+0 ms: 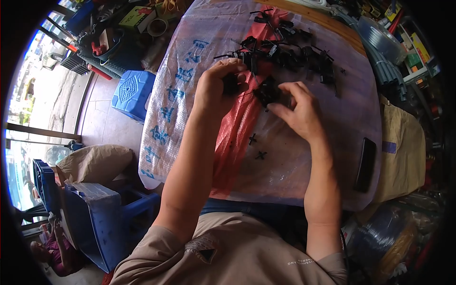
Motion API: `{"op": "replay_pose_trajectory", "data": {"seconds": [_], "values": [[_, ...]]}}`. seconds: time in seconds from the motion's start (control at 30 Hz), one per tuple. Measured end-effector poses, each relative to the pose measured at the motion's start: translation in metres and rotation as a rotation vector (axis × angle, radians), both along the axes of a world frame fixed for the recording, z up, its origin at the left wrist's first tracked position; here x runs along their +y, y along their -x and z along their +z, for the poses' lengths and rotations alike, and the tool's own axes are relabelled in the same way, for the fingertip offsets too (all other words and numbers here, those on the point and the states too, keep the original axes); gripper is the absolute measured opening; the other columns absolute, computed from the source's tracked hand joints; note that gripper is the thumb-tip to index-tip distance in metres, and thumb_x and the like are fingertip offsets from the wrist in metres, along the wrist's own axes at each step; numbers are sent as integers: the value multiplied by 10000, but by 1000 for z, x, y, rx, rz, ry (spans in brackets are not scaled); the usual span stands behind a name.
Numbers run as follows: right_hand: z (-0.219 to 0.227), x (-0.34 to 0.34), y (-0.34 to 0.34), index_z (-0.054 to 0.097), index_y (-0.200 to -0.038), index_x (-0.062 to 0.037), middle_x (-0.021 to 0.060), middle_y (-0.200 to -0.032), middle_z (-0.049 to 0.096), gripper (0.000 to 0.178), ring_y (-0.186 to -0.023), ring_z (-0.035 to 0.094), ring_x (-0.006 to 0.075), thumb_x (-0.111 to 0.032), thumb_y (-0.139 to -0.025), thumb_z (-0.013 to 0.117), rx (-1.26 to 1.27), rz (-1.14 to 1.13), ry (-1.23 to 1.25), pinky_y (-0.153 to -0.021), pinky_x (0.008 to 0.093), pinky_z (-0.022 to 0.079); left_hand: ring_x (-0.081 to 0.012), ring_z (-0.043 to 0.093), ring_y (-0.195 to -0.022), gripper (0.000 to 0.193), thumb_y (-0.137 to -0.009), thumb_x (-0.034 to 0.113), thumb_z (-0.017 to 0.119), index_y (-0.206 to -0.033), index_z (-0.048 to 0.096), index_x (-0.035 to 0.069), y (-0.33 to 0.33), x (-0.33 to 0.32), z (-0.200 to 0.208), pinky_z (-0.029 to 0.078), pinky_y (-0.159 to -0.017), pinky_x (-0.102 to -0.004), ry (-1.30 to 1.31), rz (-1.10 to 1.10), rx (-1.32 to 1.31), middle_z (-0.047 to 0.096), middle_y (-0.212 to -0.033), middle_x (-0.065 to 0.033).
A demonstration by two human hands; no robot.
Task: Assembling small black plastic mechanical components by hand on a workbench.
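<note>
A pile of small black plastic parts point(285, 52) with thin stick-like arms lies on the far half of the covered table point(332, 142). My left hand point(216, 85) is curled at the near left of this pile, its fingers closed around a dark part point(231, 84) that they largely hide. To its right, my right hand point(301, 109) has thumb and fingertips bent around the edge of a chunky black plastic part point(267, 92). Nearer me, two small black cross-shaped pieces point(261, 155) lie on the sheet.
A red strip point(228, 161) runs down the translucent woven sheet. A dark flat phone-like slab point(365, 164) lies at the table's right edge. Blue stool point(133, 95) and blue crate point(97, 228) stand on the left; a brown sack point(403, 152) and coiled clear tubing point(380, 40) are on the right.
</note>
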State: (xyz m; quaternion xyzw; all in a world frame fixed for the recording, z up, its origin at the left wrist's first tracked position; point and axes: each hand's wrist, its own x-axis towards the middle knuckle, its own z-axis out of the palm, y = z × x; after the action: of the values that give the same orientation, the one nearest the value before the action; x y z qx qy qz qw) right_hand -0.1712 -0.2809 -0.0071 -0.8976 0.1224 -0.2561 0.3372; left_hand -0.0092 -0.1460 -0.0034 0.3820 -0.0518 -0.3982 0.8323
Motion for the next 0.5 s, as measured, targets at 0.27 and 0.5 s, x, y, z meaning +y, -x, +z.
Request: {"op": "replay_pose_trajectory", "data": {"seconds": [0.27,0.5], "values": [[-8,17,-11,598,-999,-49,127,-935,555,347,-854,587,340,-98,-698,765,-90,-15,179,-739,427,485,-151,560,-617,160,-889,141,579,-987,593,15,0,2,-2,474,-546,-271,-144,8,-73,639,-877,-79],[-15,13,-12,616,-983,-28,138,-908,595,250,-808,621,293,-65,-748,693,-121,10,20,-710,364,497,-76,493,-553,156,-902,153,621,-971,651,17,8,2,11,390,-486,-207,-135,74,-185,638,-790,-34]]}}
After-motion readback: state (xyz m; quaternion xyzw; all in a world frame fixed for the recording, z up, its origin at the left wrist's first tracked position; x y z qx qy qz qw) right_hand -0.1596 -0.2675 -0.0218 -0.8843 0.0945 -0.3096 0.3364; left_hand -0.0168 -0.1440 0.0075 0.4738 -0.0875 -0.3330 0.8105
